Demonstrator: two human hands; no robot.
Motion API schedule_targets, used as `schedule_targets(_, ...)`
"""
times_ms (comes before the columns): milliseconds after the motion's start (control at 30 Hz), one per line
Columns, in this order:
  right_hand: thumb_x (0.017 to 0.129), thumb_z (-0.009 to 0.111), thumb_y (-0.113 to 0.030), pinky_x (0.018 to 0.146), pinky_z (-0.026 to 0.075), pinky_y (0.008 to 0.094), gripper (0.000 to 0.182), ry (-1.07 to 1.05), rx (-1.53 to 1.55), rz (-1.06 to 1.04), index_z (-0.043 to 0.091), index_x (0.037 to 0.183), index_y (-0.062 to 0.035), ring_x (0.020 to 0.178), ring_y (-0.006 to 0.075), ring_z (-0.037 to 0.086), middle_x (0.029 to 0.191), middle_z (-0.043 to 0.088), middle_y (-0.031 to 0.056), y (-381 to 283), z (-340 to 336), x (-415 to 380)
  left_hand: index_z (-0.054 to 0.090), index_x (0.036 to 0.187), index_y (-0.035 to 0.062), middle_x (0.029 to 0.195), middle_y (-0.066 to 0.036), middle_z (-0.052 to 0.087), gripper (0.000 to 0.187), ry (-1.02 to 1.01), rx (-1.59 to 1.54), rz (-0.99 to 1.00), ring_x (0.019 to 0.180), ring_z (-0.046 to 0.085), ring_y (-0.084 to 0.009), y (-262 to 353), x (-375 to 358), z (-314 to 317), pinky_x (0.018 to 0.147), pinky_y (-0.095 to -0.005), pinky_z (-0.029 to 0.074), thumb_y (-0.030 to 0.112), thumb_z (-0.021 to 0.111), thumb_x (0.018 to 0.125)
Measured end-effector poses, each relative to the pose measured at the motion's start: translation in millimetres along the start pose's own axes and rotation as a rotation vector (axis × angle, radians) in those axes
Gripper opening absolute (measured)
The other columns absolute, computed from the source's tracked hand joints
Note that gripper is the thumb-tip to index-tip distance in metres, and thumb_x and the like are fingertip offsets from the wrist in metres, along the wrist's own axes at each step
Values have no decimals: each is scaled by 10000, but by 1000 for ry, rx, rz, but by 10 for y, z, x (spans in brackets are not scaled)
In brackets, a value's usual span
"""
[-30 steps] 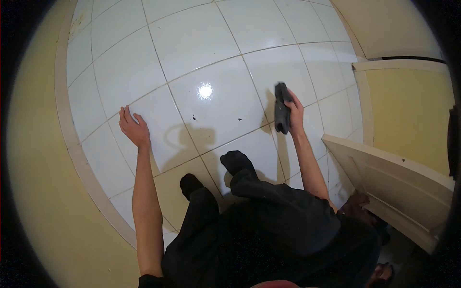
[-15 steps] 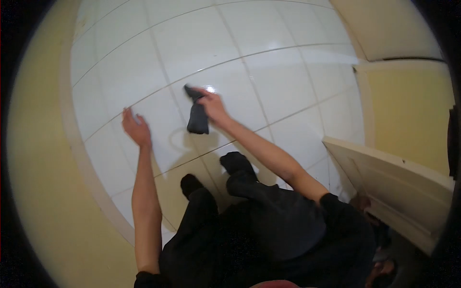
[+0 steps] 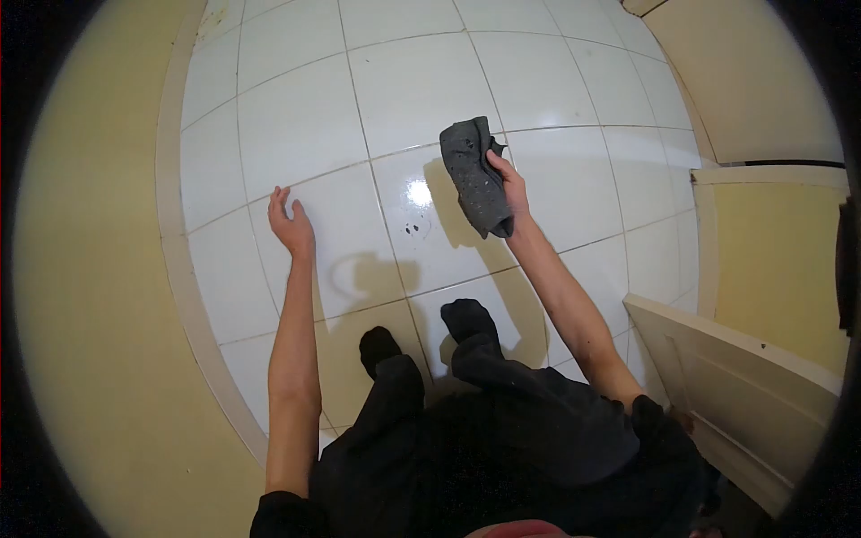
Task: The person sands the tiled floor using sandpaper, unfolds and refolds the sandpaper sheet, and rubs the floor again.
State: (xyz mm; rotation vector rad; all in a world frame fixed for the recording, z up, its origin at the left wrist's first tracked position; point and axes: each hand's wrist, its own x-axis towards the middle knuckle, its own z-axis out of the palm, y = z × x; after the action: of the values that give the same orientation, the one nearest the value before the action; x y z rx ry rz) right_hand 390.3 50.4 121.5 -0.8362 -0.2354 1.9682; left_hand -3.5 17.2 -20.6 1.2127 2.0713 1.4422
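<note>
A folded dark grey cloth (image 3: 473,175), speckled with small bits, is held up off the floor in my right hand (image 3: 511,190). My thumb lies along its right edge, and the other fingers are hidden behind it. My left hand (image 3: 291,224) is off to the left over the tiles, fingers apart and holding nothing. Between the hands, a few small dark specks (image 3: 412,229) lie on the white tiled floor (image 3: 421,81).
My two feet in black socks (image 3: 468,321) are on the tiles below the hands. A yellow wall (image 3: 99,269) runs along the left. At the right, a pale panelled door (image 3: 735,359) stands ajar near another yellow wall section (image 3: 771,242).
My right hand has lifted the cloth from the floor and turned its speckled side into view. Dark specks now show on the tile. My left hand stays open at the left.
</note>
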Motion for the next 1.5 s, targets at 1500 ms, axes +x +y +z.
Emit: schedule_targets(1500,1109,525,-416,876,479,295,506,-33,-1368,-597,705,1126,57,930,126,588,964,722,48,-1172,1324,-551,689,1088,93,881,-48,730,120,-523,174,870,746,690,-201,2973,700,-372,669,-297,553,155,706,988)
